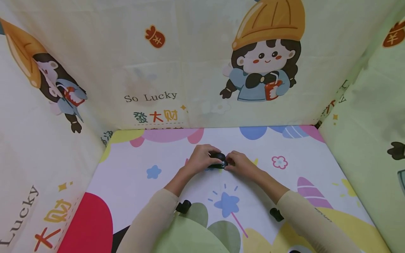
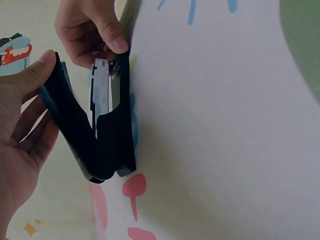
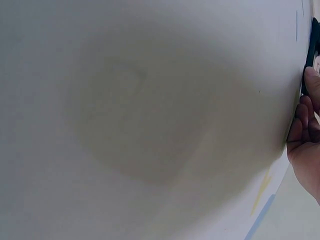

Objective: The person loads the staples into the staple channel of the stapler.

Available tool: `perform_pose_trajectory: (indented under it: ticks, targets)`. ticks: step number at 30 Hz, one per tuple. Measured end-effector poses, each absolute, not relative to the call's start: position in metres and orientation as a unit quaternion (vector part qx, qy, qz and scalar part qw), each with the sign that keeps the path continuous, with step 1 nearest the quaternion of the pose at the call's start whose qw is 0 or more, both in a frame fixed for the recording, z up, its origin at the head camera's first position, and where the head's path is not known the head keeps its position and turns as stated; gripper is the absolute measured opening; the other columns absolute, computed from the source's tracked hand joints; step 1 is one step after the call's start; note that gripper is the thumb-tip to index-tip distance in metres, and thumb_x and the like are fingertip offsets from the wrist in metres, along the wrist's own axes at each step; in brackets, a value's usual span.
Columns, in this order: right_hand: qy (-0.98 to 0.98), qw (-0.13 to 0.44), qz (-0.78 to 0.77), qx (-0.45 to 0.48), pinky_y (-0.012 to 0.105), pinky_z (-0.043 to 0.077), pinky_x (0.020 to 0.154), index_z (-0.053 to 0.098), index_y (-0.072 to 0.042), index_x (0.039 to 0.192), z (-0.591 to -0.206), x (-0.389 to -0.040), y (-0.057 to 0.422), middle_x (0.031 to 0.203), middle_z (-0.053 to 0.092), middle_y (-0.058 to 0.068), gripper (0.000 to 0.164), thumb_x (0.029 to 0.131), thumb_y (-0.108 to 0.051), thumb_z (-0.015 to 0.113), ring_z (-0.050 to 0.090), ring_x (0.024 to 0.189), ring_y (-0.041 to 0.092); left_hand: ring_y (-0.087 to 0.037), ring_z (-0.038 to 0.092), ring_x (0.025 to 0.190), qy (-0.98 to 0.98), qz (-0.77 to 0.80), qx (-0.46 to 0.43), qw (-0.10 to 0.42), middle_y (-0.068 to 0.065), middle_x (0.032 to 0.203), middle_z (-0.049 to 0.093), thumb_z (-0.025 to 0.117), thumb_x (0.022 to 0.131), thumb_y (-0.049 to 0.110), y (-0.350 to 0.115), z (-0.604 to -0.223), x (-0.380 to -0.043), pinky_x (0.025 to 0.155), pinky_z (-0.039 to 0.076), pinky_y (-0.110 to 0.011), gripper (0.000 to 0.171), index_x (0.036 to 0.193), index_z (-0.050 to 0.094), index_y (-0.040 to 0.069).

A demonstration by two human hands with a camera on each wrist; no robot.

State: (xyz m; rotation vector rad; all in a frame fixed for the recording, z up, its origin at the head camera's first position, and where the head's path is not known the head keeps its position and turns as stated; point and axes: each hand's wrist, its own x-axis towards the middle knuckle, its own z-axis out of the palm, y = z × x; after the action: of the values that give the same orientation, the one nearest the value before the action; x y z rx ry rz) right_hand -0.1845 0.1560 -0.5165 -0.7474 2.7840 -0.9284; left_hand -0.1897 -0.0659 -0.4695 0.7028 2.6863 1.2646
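A black stapler (image 2: 117, 137) stands spread apart in the left wrist view, its top arm swung away from the base and the silvery metal magazine (image 2: 101, 85) showing between them. My left hand (image 1: 200, 158) holds the raised top arm, thumb at its free end and fingers along the side. With thumb and fingers, my right hand (image 1: 242, 164) pinches the front end of the base. In the right wrist view only a dark strip of the stapler shows at the right edge, beside the right hand (image 3: 307, 137).
The table carries a white cloth (image 1: 126, 186) with coloured cartoon prints. Upright printed cloth walls (image 1: 202, 70) enclose the back and both sides. Small black devices stick out by the left sleeve (image 1: 155, 214) and the right sleeve (image 1: 303, 214).
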Motion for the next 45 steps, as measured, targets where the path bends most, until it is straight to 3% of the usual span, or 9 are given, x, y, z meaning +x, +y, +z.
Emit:
perform_pose_trajectory:
  ticks: [8, 33, 45]
  targets:
    - [0.917, 0.056, -0.305, -0.250, 0.032, 0.052, 0.077, 0.069, -0.004, 0.102, -0.518, -0.185, 0.156, 0.092, 0.062, 0.003, 0.023, 0.088, -0.016, 0.083, 0.056, 0.083, 0.014, -0.019, 0.068, 0.103, 0.893, 0.381, 0.226, 0.075, -0.004, 0.109, 0.078, 0.088, 0.084, 0.023, -0.059, -0.472, -0.190, 0.095, 0.056, -0.037, 0.038, 0.117, 0.078, 0.007]
    - [0.914, 0.057, -0.314, -0.252, 0.031, 0.054, 0.077, 0.071, -0.003, 0.105, -0.517, -0.186, 0.158, 0.094, 0.064, 0.004, 0.024, 0.087, -0.015, 0.083, 0.058, 0.084, 0.014, -0.021, 0.071, 0.107, 0.891, 0.367, 0.265, 0.043, -0.006, 0.110, 0.078, 0.084, 0.087, 0.014, -0.070, -0.482, -0.190, 0.099, 0.056, -0.039, 0.025, 0.111, 0.079, 0.008]
    - [0.916, 0.057, -0.314, -0.245, 0.032, 0.054, 0.078, 0.071, -0.003, 0.106, -0.517, -0.183, 0.156, 0.095, 0.065, 0.005, 0.026, 0.088, -0.016, 0.083, 0.059, 0.085, 0.014, -0.022, 0.069, 0.105, 0.899, 0.350, 0.248, 0.084, -0.008, 0.110, 0.077, 0.081, 0.090, 0.013, -0.064, -0.480, -0.191, 0.099, 0.056, -0.039, 0.024, 0.113, 0.079, 0.007]
